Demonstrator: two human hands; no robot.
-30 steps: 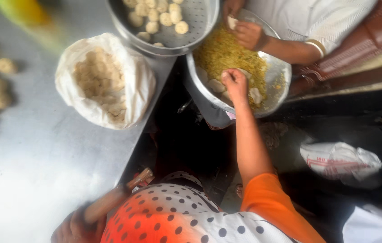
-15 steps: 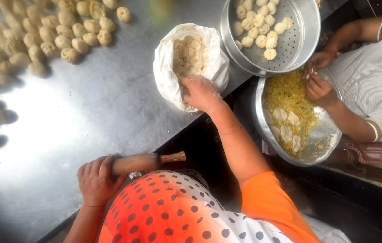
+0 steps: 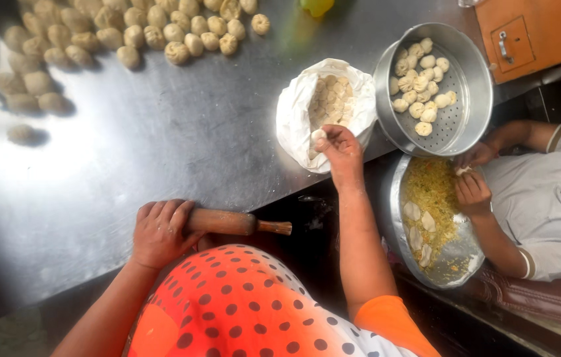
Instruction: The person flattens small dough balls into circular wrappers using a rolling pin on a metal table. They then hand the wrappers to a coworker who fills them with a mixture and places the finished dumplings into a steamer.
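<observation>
Steel is what the counter [image 3: 161, 152] is made of, and it fills most of the frame. Many shaped dumplings [image 3: 142, 33] are already laid out at its upper left, and more are set in the perforated steamer tray [image 3: 472, 73] at upper right. A white bag [image 3: 294, 112] of dough pieces is seen at centre, far from used up. The rolling pin [image 3: 234, 223] is gripped by the left hand [image 3: 158, 233] at lower centre; one dough piece [image 3: 318, 135] is pinched by the right hand [image 3: 341, 151] at the bag's edge.

Bright glare on steel table [image 3: 161, 132], sharp focus
</observation>
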